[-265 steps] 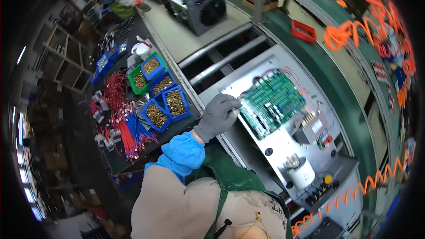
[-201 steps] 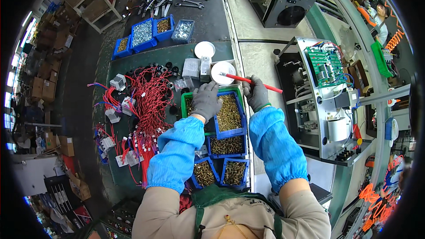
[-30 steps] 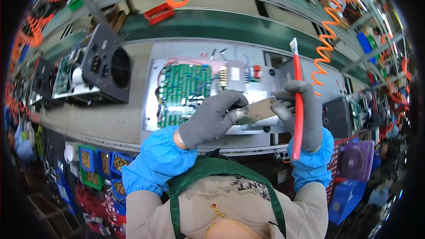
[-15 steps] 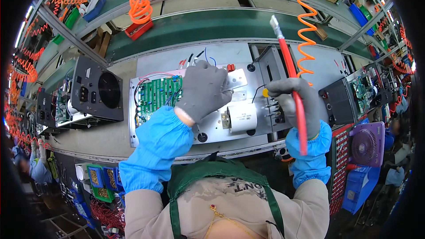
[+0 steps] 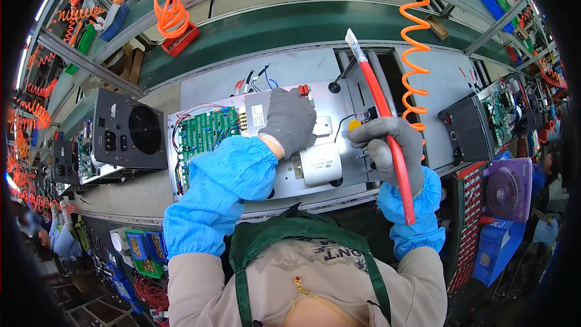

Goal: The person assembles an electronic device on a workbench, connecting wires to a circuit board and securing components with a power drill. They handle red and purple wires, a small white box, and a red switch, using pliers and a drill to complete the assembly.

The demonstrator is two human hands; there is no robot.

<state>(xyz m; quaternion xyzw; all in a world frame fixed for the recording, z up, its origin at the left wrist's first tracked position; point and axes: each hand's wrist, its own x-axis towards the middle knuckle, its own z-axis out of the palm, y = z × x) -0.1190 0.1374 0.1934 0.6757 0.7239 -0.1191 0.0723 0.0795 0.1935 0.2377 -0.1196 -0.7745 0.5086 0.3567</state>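
Observation:
My left hand [image 5: 289,118], in a grey glove, is curled closed palm down over the middle of a metal chassis [image 5: 242,197]; its fingertips are hidden. Beside it are a silver bracket [image 5: 324,126], a white cylindrical capacitor [image 5: 321,163] and, to the left, a green circuit board [image 5: 206,133]. My gloved right hand [image 5: 396,145] is closed round a long red stick [image 5: 376,88] with a pale, flattened tip, slanting up and left. I cannot tell whether it is a brush or a thick cable. A yellow round piece [image 5: 354,125] shows at the right fingertips, near a black wire.
Assembled dark units with fans [image 5: 145,128] stand left; another dark unit [image 5: 463,130] is on the right. Orange coiled hoses [image 5: 414,48] hang over the bench. A green conveyor belt [image 5: 254,27] runs behind. A purple fan [image 5: 505,191] and parts bins [image 5: 145,251] flank me.
The view has shifted slightly. My left hand has moved right across the chassis, uncovering a labelled block beside the circuit board. My right hand and the red stick have moved left and slightly down.

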